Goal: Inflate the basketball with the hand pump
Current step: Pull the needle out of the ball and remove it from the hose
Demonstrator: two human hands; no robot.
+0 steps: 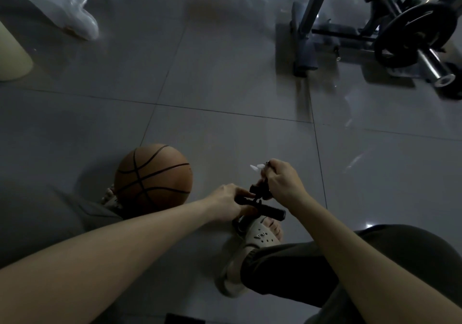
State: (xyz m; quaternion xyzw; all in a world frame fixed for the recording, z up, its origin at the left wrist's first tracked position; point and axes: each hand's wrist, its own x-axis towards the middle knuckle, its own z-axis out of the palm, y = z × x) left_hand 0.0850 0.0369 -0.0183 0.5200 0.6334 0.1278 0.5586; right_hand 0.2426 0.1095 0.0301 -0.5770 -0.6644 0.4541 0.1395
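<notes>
An orange basketball with black seams rests on the grey tiled floor at lower centre-left, against my left foot. To its right, my left hand grips the black T-handle of the hand pump, which stands over my right sandal. My right hand is closed around the pump's black upper part and pinches a small white and metal piece at its fingertips. Both hands are apart from the ball.
A white plastic bag lies at the far left. A weight bench frame and a barbell with a black plate stand at the upper right. A pale rounded object is at the left edge. My legs and beige sandal fill the foreground.
</notes>
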